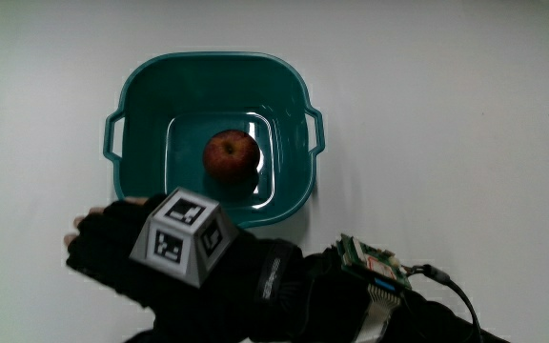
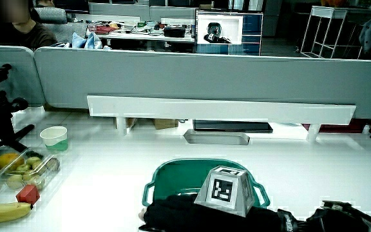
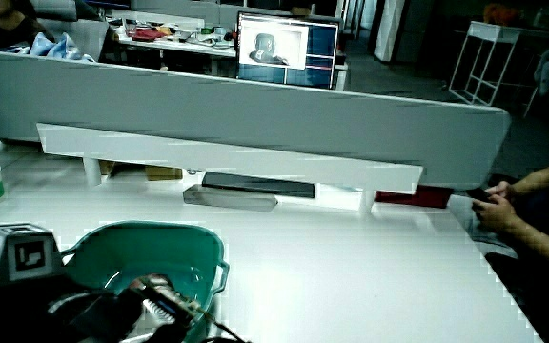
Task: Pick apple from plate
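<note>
Black-gloved hand (image 1: 122,250) hovered over the white bench (image 1: 465,114), at the nearer rim of the teal plastic basin (image 1: 141,105); grip state not discernible. Round red apple (image 1: 232,155) sat inside, farther from the person.

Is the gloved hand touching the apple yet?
Apart. The main view shows the hand beside the basin's rim, with bare basin floor between it and the apple.

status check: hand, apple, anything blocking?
Hand beside the basin's near rim, nearer the person than the apple, holding nothing. Apple sits alone in the teal basin, untouched. Nothing between hand and apple but the rim.
</note>
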